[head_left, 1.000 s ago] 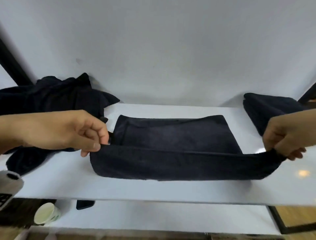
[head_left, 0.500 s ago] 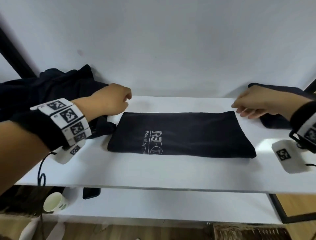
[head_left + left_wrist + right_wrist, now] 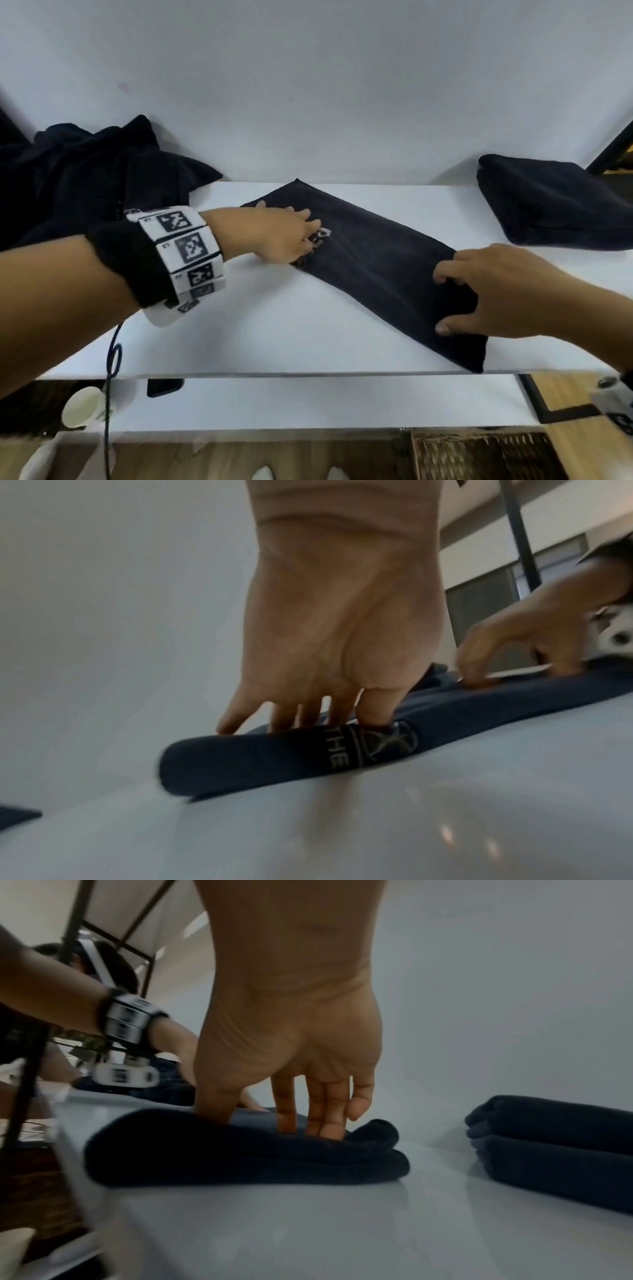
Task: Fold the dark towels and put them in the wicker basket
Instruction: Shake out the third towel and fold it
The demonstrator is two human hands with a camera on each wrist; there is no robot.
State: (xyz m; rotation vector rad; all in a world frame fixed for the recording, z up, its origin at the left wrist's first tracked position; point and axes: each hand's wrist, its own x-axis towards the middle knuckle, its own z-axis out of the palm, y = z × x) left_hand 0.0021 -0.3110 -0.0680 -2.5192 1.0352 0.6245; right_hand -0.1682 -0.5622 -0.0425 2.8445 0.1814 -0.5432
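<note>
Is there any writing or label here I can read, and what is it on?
"THE": pale print on the folded towel under the left hand, beside a round logo.
Wristband: black-and-white square codes; tiny characters beside them too blurred to read.
Paper cup: mark too small to read.

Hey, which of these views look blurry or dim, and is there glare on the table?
Head view: bright, right hand slightly smeared. Left wrist view: dimmer, towel end blurred, glare spots on the table. Right wrist view: darkest, left edge blurred.
</note>
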